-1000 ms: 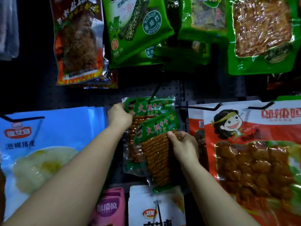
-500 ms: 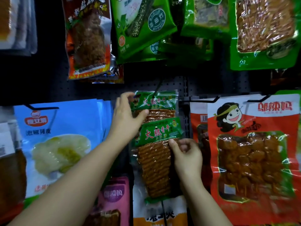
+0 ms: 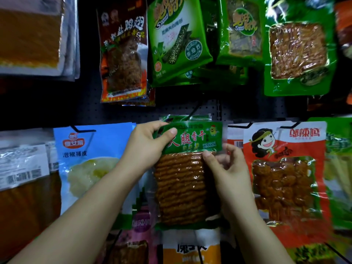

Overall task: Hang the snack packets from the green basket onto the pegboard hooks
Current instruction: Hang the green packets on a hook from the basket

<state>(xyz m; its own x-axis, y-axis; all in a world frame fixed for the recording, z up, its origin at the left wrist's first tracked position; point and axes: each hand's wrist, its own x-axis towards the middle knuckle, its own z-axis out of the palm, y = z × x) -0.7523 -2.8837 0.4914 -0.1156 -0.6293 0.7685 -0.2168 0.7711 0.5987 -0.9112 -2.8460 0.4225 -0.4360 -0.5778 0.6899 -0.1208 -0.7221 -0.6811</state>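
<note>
Green-topped snack packet [image 3: 183,174] is pinched at its upper left corner by the left hand [image 3: 146,147], thumb across the header. Right hand [image 3: 228,168] touches its right edge with curled fingers. Its hook is hidden behind the header, against the dark pegboard [image 3: 205,109].

hook [image 3: 194,109]: tip hidden behind packet [image 3: 192,138] | rear packet [image 3: 182,117]: mostly covered
</note>
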